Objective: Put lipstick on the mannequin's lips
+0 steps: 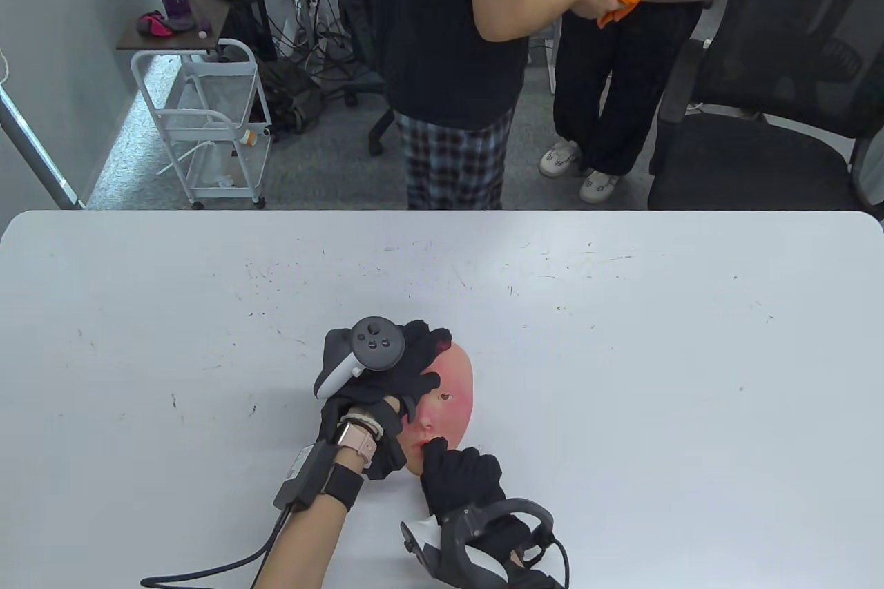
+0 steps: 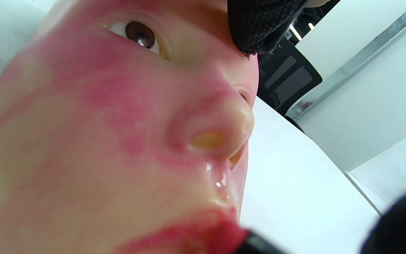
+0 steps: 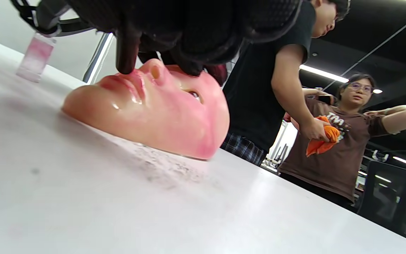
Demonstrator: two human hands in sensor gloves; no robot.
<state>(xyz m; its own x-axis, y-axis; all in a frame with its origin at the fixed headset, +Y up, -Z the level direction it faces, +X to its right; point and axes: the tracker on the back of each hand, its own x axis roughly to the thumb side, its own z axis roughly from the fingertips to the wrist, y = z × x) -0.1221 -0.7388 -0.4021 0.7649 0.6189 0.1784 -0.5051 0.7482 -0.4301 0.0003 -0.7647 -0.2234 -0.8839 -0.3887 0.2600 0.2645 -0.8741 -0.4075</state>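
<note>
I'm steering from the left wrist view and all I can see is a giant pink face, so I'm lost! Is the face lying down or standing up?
Observer: Lying down. The mannequin mask is face up on the white table.
Operator: Is anybody holding it?
Observer: Yes, the left hand rests over its forehead end.
Operator: What's the black thing by the mouth?
Observer: It comes down from the right hand, and its dark tip touches the lips. I cannot tell whether it is a finger or the lipstick.
</note>
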